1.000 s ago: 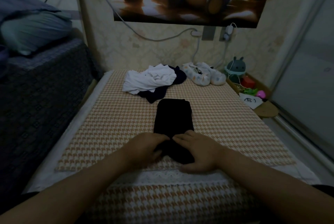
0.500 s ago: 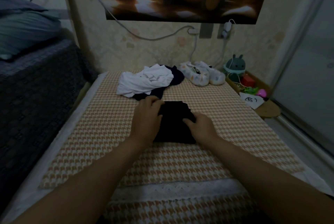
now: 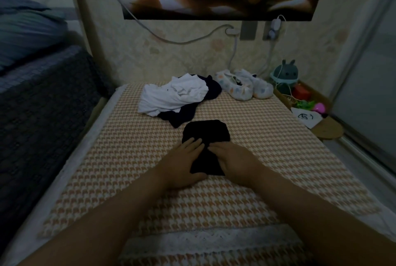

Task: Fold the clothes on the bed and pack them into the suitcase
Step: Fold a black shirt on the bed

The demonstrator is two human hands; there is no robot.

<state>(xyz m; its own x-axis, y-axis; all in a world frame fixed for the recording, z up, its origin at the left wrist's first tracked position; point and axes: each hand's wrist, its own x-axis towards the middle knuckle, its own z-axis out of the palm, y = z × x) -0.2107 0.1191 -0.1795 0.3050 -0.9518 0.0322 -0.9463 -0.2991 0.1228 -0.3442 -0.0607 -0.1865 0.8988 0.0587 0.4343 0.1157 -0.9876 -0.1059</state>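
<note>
A folded black cloth garment (image 3: pixel 206 135) lies near the middle of the bed (image 3: pixel 120 158), which is covered by an orange-and-white houndstooth spread. Both hands press on the garment's near half. The left hand (image 3: pixel 182 164) lies flat on its left edge, fingers straight and pointing to the far side, so its grip is wide and holds nothing. The right hand (image 3: pixel 234 158) rests on the right edge with its fingers laid leftward across the cloth. Its grip is also wide, palm down, with nothing pinched as far as can be seen. The fingertips of the two hands nearly meet over the dark fabric.

Further away, toward the wall, a crumpled white cloth garment (image 3: pixel 173 97) lies on top of a dark navy garment (image 3: pixel 184 115), whose near corner comes just beside the black one. To the right of that heap sits a pair of white slippers with coloured spots (image 3: pixel 244 88). Off the bed's far right corner stand a round green toy with rabbit ears (image 3: pixel 286 75), a red box (image 3: pixel 302 93), a pink ball (image 3: pixel 320 107) and a round wooden stool (image 3: pixel 327 130).
</note>
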